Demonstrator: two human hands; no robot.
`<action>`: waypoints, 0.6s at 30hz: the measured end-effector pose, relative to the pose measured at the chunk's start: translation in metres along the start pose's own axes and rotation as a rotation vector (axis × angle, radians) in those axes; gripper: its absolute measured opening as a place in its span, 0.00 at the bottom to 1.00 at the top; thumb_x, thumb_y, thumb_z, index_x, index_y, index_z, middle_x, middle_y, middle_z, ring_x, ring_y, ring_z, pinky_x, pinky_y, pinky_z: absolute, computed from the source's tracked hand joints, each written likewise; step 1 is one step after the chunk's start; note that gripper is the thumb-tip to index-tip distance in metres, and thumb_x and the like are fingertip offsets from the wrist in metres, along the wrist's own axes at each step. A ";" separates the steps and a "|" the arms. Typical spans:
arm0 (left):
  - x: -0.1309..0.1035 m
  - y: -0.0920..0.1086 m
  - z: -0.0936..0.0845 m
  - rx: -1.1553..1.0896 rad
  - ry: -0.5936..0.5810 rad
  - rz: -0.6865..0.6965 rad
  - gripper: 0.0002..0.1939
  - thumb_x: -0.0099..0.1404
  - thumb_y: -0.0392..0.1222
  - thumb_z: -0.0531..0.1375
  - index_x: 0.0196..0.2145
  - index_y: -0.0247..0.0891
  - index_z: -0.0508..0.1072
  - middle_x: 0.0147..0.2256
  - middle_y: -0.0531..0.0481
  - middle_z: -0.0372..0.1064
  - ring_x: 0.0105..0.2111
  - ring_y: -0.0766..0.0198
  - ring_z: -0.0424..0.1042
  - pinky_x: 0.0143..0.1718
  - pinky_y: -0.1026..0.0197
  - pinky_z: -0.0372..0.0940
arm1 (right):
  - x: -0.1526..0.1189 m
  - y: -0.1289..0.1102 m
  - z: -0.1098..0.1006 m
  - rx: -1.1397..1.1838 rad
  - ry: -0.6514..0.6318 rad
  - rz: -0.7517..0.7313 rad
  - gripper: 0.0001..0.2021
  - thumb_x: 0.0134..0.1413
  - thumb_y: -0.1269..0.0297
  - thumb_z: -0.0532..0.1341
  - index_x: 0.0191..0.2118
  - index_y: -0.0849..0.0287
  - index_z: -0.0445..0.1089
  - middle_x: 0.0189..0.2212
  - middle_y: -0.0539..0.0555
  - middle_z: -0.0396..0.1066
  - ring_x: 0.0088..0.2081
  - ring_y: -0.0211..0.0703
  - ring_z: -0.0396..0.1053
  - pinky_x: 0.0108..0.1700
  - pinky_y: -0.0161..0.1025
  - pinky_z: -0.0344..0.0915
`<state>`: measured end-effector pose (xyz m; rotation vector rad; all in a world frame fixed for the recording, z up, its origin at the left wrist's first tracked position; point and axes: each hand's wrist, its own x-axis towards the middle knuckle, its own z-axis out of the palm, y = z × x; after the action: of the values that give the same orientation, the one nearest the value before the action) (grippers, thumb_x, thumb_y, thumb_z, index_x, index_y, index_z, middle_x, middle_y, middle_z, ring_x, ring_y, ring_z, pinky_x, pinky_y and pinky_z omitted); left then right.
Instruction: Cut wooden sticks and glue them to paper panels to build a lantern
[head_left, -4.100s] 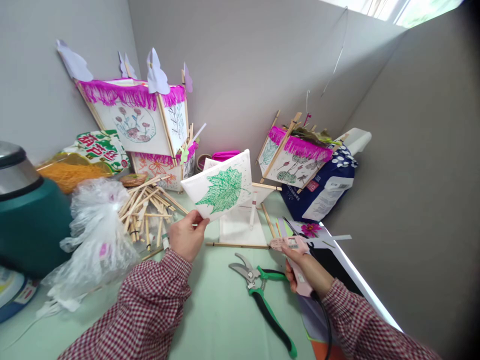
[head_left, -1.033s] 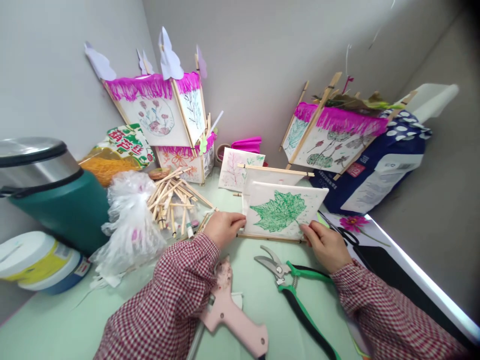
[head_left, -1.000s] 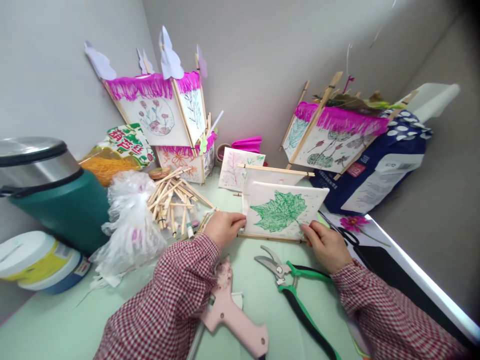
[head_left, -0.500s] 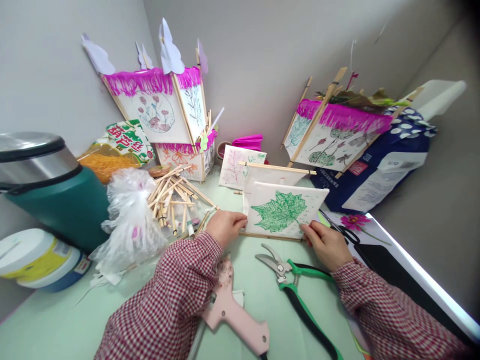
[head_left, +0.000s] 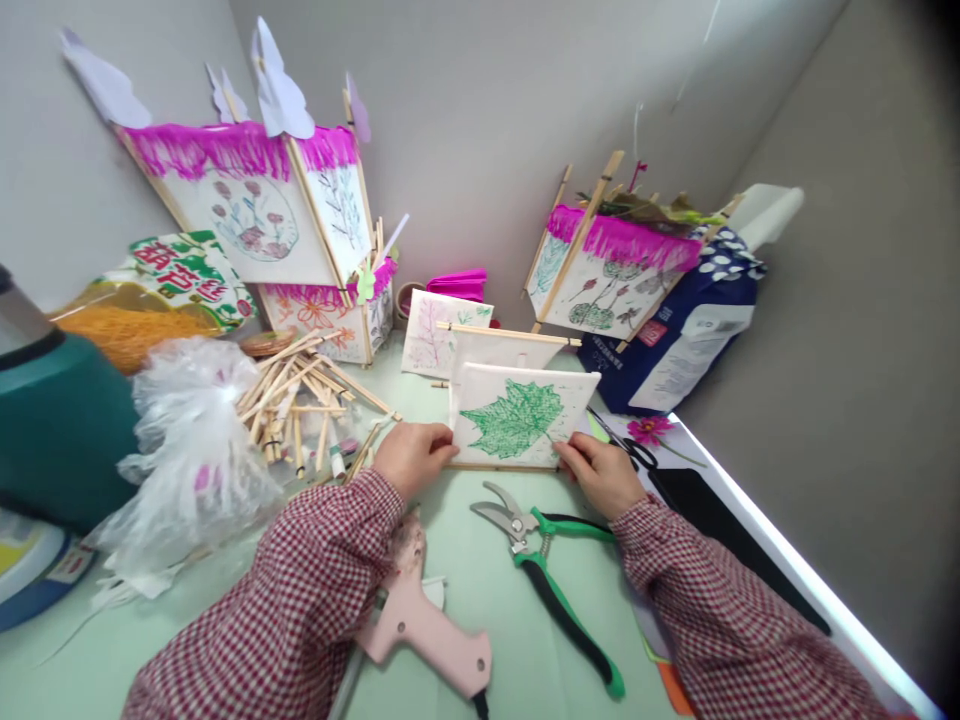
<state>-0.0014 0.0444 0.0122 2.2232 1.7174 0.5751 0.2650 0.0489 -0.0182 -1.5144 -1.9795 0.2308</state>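
A white panel with a green leaf print (head_left: 514, 418) stands upright on the table, a wooden stick along its bottom edge. My left hand (head_left: 416, 455) pinches the lower left corner of this panel. At its lower right, my right hand (head_left: 600, 470) grips the other corner between thumb and fingers. Just behind it rises the rest of a small frame, with a wooden stick (head_left: 510, 335) across its top. A pink glue gun (head_left: 431, 620) lies under my left forearm. Green-handled pruning shears (head_left: 536, 550) rest with blades apart, close to my right hand.
Thin wooden sticks (head_left: 292, 395) are heaped at the left beside a clear plastic bag (head_left: 187, 440) and a green flask (head_left: 60, 430). Finished-looking lanterns with pink fringe stand behind, one left (head_left: 240, 220), one right (head_left: 615, 270). Scissors (head_left: 637, 452) and a pink flower (head_left: 649, 430) lie right.
The view has turned to the right, so everything sits further left in it. Both hands keep their hold on the leaf-print panel, which stays upright in the same place.
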 end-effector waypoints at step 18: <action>-0.002 0.008 -0.005 0.126 -0.026 0.000 0.12 0.60 0.46 0.52 0.28 0.40 0.72 0.24 0.52 0.70 0.24 0.66 0.65 0.27 0.65 0.52 | 0.004 0.005 0.004 -0.044 0.056 -0.084 0.17 0.57 0.57 0.49 0.19 0.56 0.58 0.22 0.51 0.66 0.27 0.40 0.64 0.29 0.34 0.56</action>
<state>0.0025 0.0404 0.0193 2.3045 1.7862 0.4482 0.2661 0.0550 -0.0225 -1.4460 -2.0108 0.1091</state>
